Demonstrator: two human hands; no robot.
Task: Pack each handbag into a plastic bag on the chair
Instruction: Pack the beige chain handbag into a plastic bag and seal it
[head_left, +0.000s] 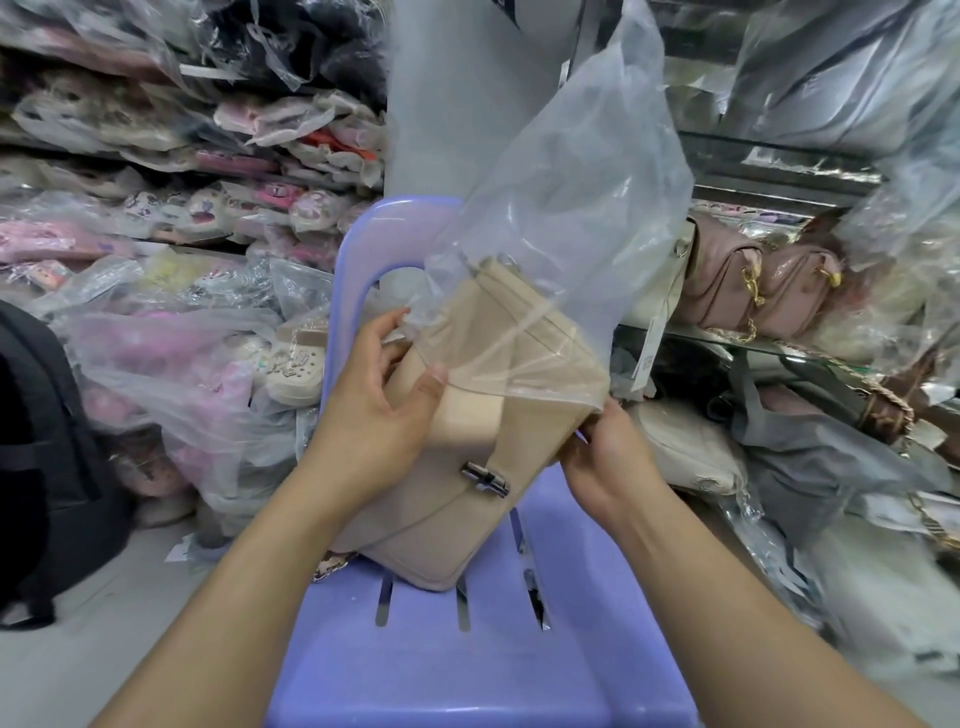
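Gripping plastic bag (571, 182) half over handbag (457, 514), chair (467, 654)

Only two hands and forearms are showing. Left hand (374, 400) is going bare, fingers looking slim, thumbnail (438, 375) looking short and plain. Right hand (608, 457) is going bare too, knuckles showing faintly across its back. Behind the left hand, left forearm (249, 571) is running bare all the way to the bottom frame edge, looking smooth. Behind the right hand, right forearm (727, 597) is running bare the same way, a faint tendon line showing near the wrist. Both forearms are looking broader away from the hands, the wide lens stretching them.
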